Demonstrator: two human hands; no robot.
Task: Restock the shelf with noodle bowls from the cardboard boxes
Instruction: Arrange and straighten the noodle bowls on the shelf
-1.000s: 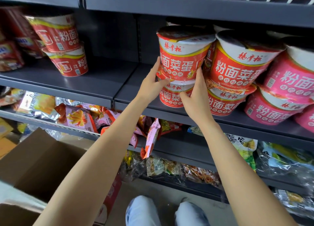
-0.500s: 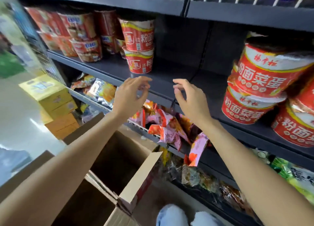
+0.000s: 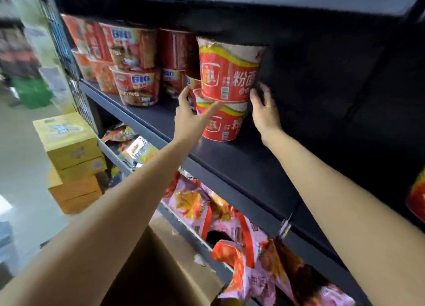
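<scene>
Two red noodle bowls stand stacked on the dark shelf: an upper bowl on a lower bowl. My left hand reaches to the stack's left side, with its fingers up against the bowls and its thumb stretched across the lower bowl's rim. My right hand is at the stack's right side with its fingers spread and blurred; I cannot tell whether it touches. Neither hand grips a bowl. An open cardboard box sits below my arms.
More red bowls marked BIG fill the shelf's left part. Right of the stack the shelf is bare up to another red bowl at the frame edge. Snack bags lie on the lower shelf. Yellow cartons are stacked on the floor at left.
Both hands let go of the bowls on the right, swung left across the shelf and now reach the two-bowl stack. My view has turned left with them.
</scene>
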